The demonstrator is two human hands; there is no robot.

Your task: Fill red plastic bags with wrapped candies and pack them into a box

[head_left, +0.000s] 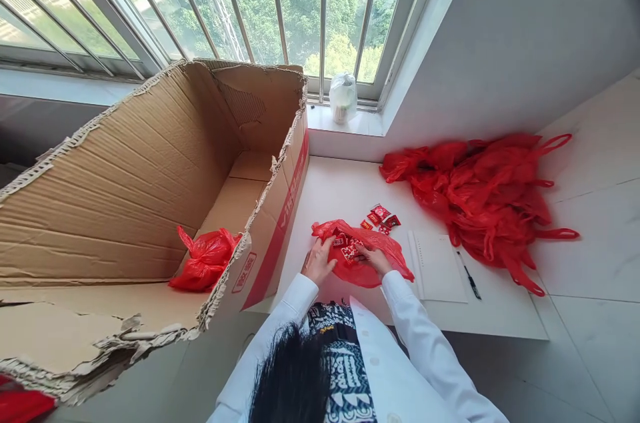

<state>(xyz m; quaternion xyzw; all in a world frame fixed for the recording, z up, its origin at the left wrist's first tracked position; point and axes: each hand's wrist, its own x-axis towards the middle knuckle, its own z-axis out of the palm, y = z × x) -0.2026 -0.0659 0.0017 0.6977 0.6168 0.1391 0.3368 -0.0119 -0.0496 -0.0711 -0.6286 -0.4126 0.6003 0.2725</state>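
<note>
A red plastic bag (367, 276) lies spread on the white table in front of me. Several small red-and-white packets (349, 251) rest on it, between my hands. My left hand (319, 261) is at the bag's left side, its fingers curled on the plastic beside the packets. From the right, my right hand (375, 260) reaches in, with thumb and fingertips closed at the edge of a packet. Just beyond the bag, more small red packets (381, 213) sit in a loose cluster on the table.
At left stands a large torn-edged cardboard box (165, 183) with a tied red bag (207, 259) inside. A heap of red plastic bags (485, 196) covers the table's right side. Nearby lie a notebook (443, 269) and a pen (470, 276). A clear-wrapped item (343, 97) stands on the windowsill.
</note>
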